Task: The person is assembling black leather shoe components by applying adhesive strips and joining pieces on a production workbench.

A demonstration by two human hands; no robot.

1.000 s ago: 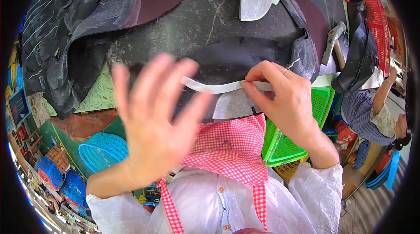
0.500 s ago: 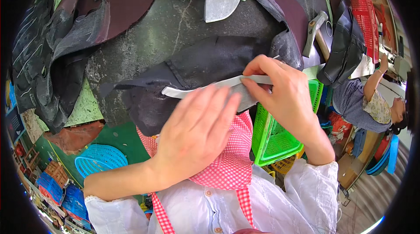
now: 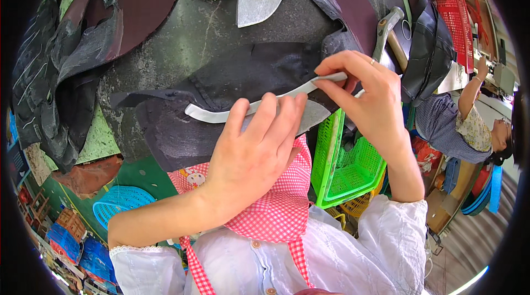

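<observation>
A narrow white strip (image 3: 207, 114) curves across a black piece of leather or cloth (image 3: 248, 68) at the table's near edge. My left hand (image 3: 251, 157) lies over the strip's middle, its fingers stretched out and slightly apart, pressing down on it. Farther right, my right hand (image 3: 375, 102) pinches the strip's right end between thumb and forefinger, lifted a little off the material. Below the strip a pointed grey piece (image 3: 313, 114) shows beside my left fingertips; the rest of it is hidden under that hand.
Several grey cut pieces (image 3: 262, 2) lie at the back. A hammer (image 3: 389, 30) rests at the right, near black leather pieces (image 3: 428, 46). Dark pieces (image 3: 143, 8) are heaped at the left. A green basket (image 3: 353, 176) stands below the edge; a person (image 3: 458, 124) sits at the right.
My left fingers have spread along the strip. My right hand has shifted right and up, bending the strip's right end upward. The table's contents sit slightly farther left in view.
</observation>
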